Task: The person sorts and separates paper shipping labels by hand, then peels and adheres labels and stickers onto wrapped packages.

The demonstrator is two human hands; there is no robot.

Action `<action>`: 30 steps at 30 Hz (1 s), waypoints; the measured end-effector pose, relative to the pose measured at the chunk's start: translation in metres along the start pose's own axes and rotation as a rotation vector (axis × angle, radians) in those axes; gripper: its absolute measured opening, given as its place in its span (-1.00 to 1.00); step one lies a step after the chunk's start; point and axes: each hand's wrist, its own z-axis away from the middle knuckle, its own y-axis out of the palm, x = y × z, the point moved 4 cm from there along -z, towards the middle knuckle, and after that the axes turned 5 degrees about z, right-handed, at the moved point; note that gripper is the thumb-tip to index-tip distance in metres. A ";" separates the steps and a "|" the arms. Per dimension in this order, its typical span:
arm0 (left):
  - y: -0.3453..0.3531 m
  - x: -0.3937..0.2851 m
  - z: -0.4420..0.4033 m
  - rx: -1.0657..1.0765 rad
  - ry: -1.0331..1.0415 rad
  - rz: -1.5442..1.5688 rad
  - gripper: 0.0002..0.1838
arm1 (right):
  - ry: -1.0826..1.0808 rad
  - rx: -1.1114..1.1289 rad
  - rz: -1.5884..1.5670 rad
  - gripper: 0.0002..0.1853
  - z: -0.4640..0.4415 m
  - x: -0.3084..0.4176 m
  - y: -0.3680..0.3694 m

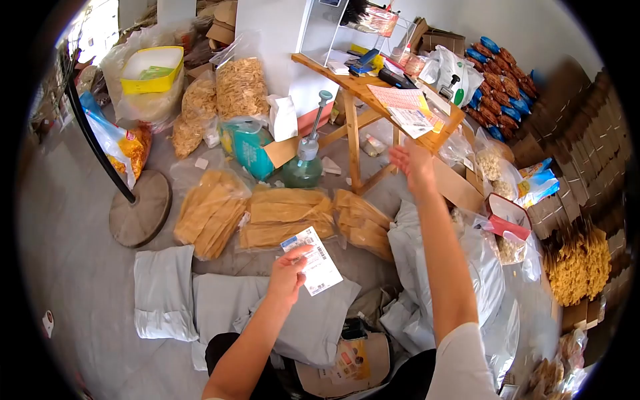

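Observation:
A white printed label sheet [321,265] is pinched in my left hand [288,277], above the grey plastic mailer bags [300,327] on the floor. My right hand [413,165] reaches forward just below the front edge of the wooden table [448,130]. Its fingers look spread and nothing shows in them. Pink and white printed sheets [399,100] lie on the tabletop, a little above that hand. Past the label, clear bags of flat tan sheets [287,215] rest on the floor.
A green pump bottle [304,165] stands left of the table legs. A round stand base [140,212] sits at left. At right are an open red-rimmed box [508,217], stacked cardboard [580,160] and bagged goods. An open box [347,370] lies at my feet.

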 end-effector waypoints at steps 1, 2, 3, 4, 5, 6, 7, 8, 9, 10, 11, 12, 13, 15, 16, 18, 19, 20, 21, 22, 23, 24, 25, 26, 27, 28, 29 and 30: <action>0.001 -0.002 0.001 0.016 0.020 -0.028 -0.75 | -0.078 0.018 0.139 -0.53 0.023 -0.004 0.010; 0.003 -0.003 0.003 0.009 0.018 -0.029 -0.75 | -0.155 0.036 0.277 -0.53 0.052 -0.010 0.019; 0.006 -0.005 0.005 0.013 0.030 -0.055 -0.75 | -0.291 0.228 0.439 -0.54 0.063 -0.041 0.023; 0.008 -0.007 0.005 0.018 0.043 -0.082 -0.76 | -0.263 0.337 0.524 -0.57 0.083 -0.065 0.027; 0.007 -0.007 0.004 0.012 0.042 -0.083 -0.76 | -0.243 0.450 0.610 -0.59 0.103 -0.090 0.032; 0.007 -0.006 0.004 0.026 0.044 -0.083 -0.75 | -0.054 0.476 0.619 -0.62 0.133 -0.105 0.038; 0.007 -0.005 0.005 0.040 0.046 -0.083 -0.74 | -0.037 0.482 0.617 -0.63 0.156 -0.121 0.036; 0.006 -0.006 0.006 0.030 0.044 -0.084 -0.74 | -0.041 0.486 0.595 -0.74 0.178 -0.117 0.042; 0.008 -0.008 0.007 0.055 0.066 -0.152 -0.72 | -0.034 0.495 0.592 -0.74 0.190 -0.123 0.045; 0.011 -0.010 0.009 0.078 0.083 -0.221 -0.69 | -0.006 0.450 0.447 -0.80 0.200 -0.127 0.044; 0.015 -0.010 0.011 0.064 0.072 -0.220 -0.69 | 0.028 0.401 0.305 -0.86 0.209 -0.131 0.041; 0.024 -0.016 0.016 0.026 0.143 -0.171 -0.67 | -0.004 0.326 0.306 -0.91 0.214 -0.131 0.037; 0.028 -0.022 0.020 -0.012 0.213 -0.126 -0.64 | -0.013 0.255 0.278 -0.91 0.219 -0.126 0.035; 0.026 -0.028 0.024 -0.069 0.197 -0.185 -0.64 | -0.003 0.153 0.190 -0.90 0.227 -0.129 0.029; 0.025 -0.029 0.023 -0.091 0.199 -0.214 -0.63 | 0.048 0.154 0.185 -0.88 0.232 -0.125 0.028; 0.024 -0.019 0.018 -0.030 0.059 -0.142 -0.65 | 0.071 0.157 0.195 -0.87 0.240 -0.126 0.030; 0.025 -0.009 0.016 0.054 -0.081 -0.039 -0.67 | 0.082 0.155 0.209 -0.86 0.243 -0.128 0.030; 0.021 -0.002 0.013 0.046 -0.082 -0.041 -0.67 | 0.089 0.159 0.206 -0.86 0.246 -0.130 0.029; 0.020 0.006 0.012 0.096 -0.169 0.094 -0.66 | 0.090 0.186 0.235 -0.86 0.249 -0.132 0.029; 0.020 0.014 0.013 0.145 -0.254 0.230 -0.66 | 0.092 0.213 0.263 -0.85 0.252 -0.134 0.028; 0.017 0.018 0.013 0.135 -0.256 0.230 -0.66 | 0.100 0.217 0.261 -0.85 0.255 -0.136 0.028; 0.021 0.019 0.015 0.177 -0.278 0.247 -0.65 | 0.072 0.191 0.296 -0.84 0.258 -0.136 0.026; 0.023 0.021 0.017 0.218 -0.301 0.263 -0.65 | 0.043 0.164 0.330 -0.83 0.261 -0.135 0.025; 0.022 0.023 0.018 0.211 -0.305 0.263 -0.65 | 0.050 0.165 0.329 -0.83 0.263 -0.136 0.023; 0.021 0.025 0.019 0.188 -0.302 0.222 -0.65 | 0.028 0.143 0.448 -0.81 0.266 -0.135 0.019; 0.019 0.027 0.020 0.165 -0.301 0.181 -0.64 | 0.005 0.120 0.568 -0.80 0.269 -0.134 0.016; 0.019 0.029 0.021 0.161 -0.309 0.181 -0.64 | 0.013 0.118 0.568 -0.80 0.272 -0.133 0.014; 0.021 0.031 0.023 0.138 -0.382 0.294 -0.64 | -0.028 0.095 0.606 -0.78 0.275 -0.129 0.011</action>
